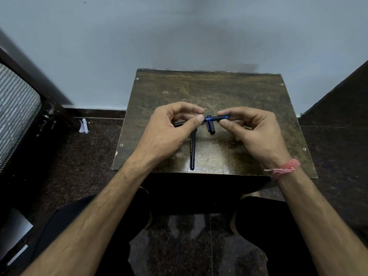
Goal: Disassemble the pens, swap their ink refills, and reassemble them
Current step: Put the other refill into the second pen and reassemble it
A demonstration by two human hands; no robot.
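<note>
We look down from above at a small, worn, dark table set against a pale wall, our knees just under its near edge. Our left hand and right hand meet above the middle of the table, both pinched on one dark pen held level and running left to right. The left thumb and forefinger close on its left part; the right thumb and forefinger close on its right part, where a blue tip pokes out past the fingers. In the gap between the hands we see a blue collar on the pen, and just below it a short dark cap with a blue clip; we cannot tell whether it rests on the table or hangs from the pen. A second pen lies flat, pointing from under the left hand toward the near edge, its end close to that edge. A dark stub shows past the left palm, mostly hidden by the hand, so we cannot say what it is. A pink thread band circles the right wrist. Off the table to the left stands a dark frame with a striped cushion, and a scrap of white paper lies on the dark speckled floor near the left far corner.
</note>
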